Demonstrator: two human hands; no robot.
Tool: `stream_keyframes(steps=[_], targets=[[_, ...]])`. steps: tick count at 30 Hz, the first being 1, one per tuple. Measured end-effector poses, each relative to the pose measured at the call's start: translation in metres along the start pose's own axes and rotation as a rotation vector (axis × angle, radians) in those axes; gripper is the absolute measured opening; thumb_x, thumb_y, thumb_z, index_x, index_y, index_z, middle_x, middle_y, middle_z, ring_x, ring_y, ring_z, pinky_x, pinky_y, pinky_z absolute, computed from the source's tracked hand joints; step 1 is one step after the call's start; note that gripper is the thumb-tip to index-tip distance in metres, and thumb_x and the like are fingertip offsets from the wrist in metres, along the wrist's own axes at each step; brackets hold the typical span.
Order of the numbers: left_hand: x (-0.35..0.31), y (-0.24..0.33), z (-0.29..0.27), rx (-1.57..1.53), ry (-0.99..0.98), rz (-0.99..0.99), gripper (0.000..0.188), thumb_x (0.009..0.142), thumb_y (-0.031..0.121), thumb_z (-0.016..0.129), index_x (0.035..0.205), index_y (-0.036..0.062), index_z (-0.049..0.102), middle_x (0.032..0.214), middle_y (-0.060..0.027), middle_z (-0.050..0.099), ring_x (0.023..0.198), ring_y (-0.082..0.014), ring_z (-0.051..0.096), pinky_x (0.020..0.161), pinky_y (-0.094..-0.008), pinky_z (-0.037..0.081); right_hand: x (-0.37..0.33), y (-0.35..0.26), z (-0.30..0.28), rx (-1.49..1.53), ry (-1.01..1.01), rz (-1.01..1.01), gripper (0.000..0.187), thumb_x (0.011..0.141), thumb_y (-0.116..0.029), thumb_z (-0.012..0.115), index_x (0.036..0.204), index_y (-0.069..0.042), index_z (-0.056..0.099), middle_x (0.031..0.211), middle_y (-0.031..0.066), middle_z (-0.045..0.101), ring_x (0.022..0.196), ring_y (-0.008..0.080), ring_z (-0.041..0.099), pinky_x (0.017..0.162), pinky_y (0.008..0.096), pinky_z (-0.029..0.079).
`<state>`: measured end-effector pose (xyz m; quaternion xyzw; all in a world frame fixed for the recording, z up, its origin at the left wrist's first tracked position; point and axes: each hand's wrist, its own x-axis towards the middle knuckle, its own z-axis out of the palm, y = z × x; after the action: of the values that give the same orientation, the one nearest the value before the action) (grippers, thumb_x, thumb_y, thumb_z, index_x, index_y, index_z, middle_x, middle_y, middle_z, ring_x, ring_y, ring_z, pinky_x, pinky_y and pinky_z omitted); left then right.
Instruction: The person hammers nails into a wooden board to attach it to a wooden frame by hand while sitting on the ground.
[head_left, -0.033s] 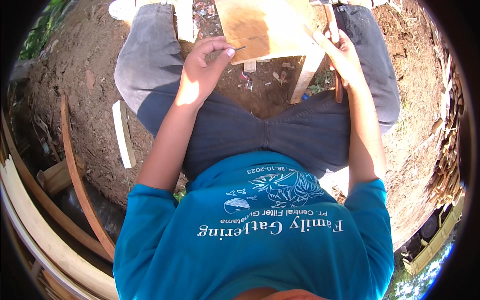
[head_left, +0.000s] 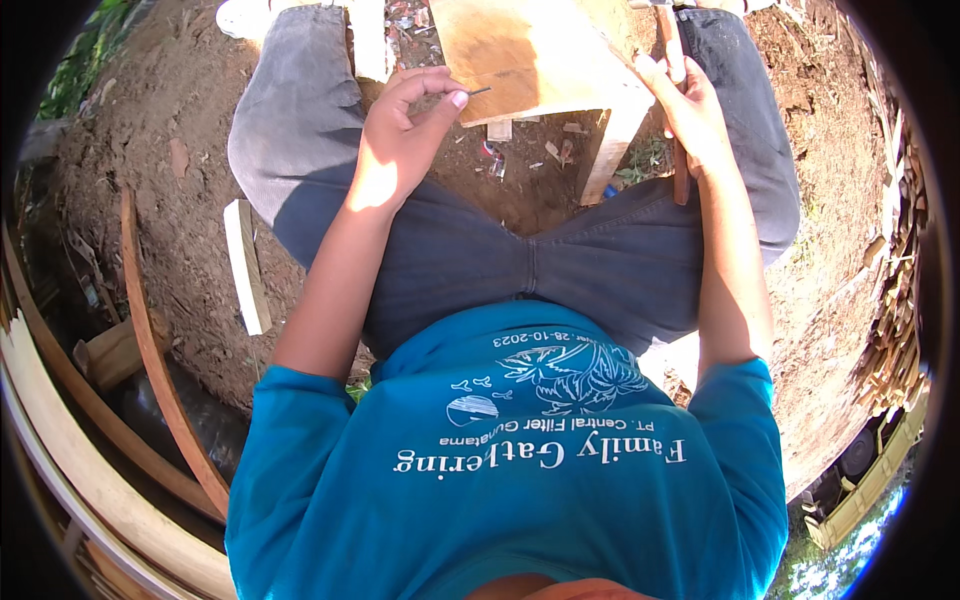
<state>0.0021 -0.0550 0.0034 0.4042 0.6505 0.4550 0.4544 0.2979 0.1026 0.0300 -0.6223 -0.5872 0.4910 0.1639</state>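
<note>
My left hand (head_left: 408, 125) is closed in a pinch on a thin dark nail (head_left: 481, 91), which points right over the near left corner of a wooden board (head_left: 535, 60). To the right of that board, my right hand (head_left: 692, 118) wraps round the brown wooden handle of a hammer (head_left: 672, 42). The handle's lower end shows below my palm, along the inner side of my wrist. Only a bit of the metal head appears, at the upper edge. The board rests on a light wooden leg (head_left: 612, 150) between my knees, partly in sun and partly in shade.
A short pale wood strip (head_left: 246, 265) lies on the dirt by my left thigh. Long curved-looking planks (head_left: 150, 350) fill the far left. Stacked thin sticks (head_left: 898, 310) stand along the right rim. Wood scraps and litter (head_left: 495, 158) lie under the board.
My right hand and the hammer have shifted slightly to the right. The left hand with the nail has barely moved.
</note>
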Motion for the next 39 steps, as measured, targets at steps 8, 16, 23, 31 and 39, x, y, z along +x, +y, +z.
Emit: stream_keyframes(steps=[8,16,23,31,39], targets=[[0.003,-0.002,0.000,0.024,-0.017,-0.030,0.017,0.099,0.018,0.070,0.108,0.0043,0.073,0.103,-0.0058,0.064,0.099,-0.0146,0.063,0.085,-0.0288,0.053,-0.023,-0.055,0.001,-0.058,-0.013,-0.220,0.027,0.098,-0.023,0.073,0.120,-0.007,0.067,0.092,-0.0055,0.067,0.073,0.0018,0.053,0.067,0.0192,0.043],[-0.008,0.002,-0.013,0.254,-0.018,0.173,0.012,0.095,0.013,0.069,0.104,0.0046,0.072,0.099,-0.0085,0.069,0.091,-0.0223,0.068,0.080,-0.0329,0.054,-0.022,-0.069,0.018,-0.044,-0.203,-0.242,0.032,0.101,-0.024,0.070,0.127,-0.007,0.066,0.105,-0.0040,0.070,0.070,-0.0005,0.050,0.063,0.0171,0.040],[-0.006,-0.008,-0.015,0.313,-0.046,0.281,0.013,0.093,0.009,0.069,0.105,0.0075,0.074,0.093,-0.0088,0.069,0.085,-0.0282,0.068,0.074,-0.0372,0.054,-0.025,-0.069,0.036,-0.112,-0.228,-0.153,0.030,0.102,-0.028,0.067,0.125,-0.009,0.066,0.099,-0.0064,0.071,0.056,-0.0038,0.041,0.046,0.0159,0.030],[-0.008,0.000,-0.019,0.314,-0.084,0.236,0.014,0.094,0.009,0.069,0.105,0.0117,0.076,0.084,-0.0059,0.060,0.073,-0.0224,0.060,0.067,-0.0346,0.049,-0.019,-0.057,0.037,-0.158,-0.293,-0.138,0.029,0.104,-0.028,0.065,0.126,-0.009,0.066,0.096,-0.0068,0.067,0.056,-0.0037,0.041,0.046,0.0160,0.031],[-0.010,-0.002,-0.017,0.295,-0.077,0.270,0.014,0.093,0.007,0.069,0.105,0.0113,0.076,0.082,-0.0070,0.056,0.070,-0.0214,0.058,0.064,-0.0340,0.048,-0.016,-0.049,0.038,-0.126,-0.350,-0.151,0.029,0.105,-0.029,0.063,0.125,-0.008,0.065,0.091,-0.0075,0.064,0.056,-0.0032,0.041,0.046,0.0163,0.029]])
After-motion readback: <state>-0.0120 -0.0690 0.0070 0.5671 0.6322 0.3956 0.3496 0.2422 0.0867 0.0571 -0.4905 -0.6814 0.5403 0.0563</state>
